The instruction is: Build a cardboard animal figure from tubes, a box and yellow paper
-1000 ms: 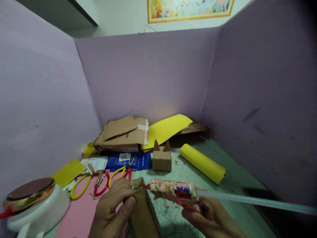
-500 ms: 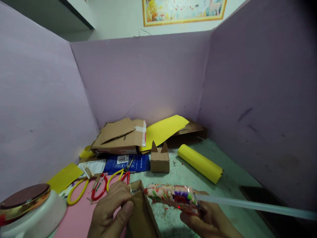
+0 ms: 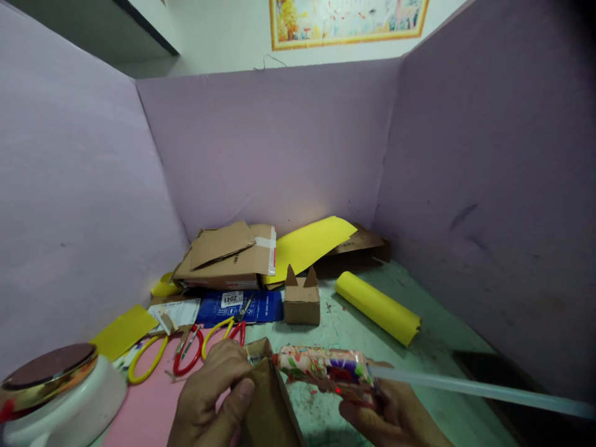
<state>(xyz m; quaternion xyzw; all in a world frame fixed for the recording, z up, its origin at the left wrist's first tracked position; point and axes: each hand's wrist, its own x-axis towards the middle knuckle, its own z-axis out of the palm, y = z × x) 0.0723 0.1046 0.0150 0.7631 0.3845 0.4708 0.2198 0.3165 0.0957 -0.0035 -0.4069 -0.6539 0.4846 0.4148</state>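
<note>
My left hand (image 3: 216, 397) is closed on the left side of an open cardboard box (image 3: 272, 406) at the bottom centre, thumb and fingers pinching its wall. My right hand (image 3: 388, 410) grips a glue gun (image 3: 326, 367) with a colourful floral pattern. Its red nozzle points left and sits at the box's upper edge. A long translucent glue stick (image 3: 475, 388) sticks out of the gun's back toward the right. Behind the box stands a small cardboard box with two pointed ears (image 3: 302, 304). The inside of the held box is partly hidden.
Scissors with yellow handles (image 3: 148, 360) and red-handled ones (image 3: 189, 354) lie at left, near a white container (image 3: 65, 403). A rolled yellow sheet (image 3: 377, 307) lies at right. Stacked cardboard (image 3: 223, 251) and a yellow sheet (image 3: 307, 245) are at the back, before purple partition walls (image 3: 270, 143).
Both hands, the held box and the glue gun keep nearly the same pose. The whole view has shifted very slightly.
</note>
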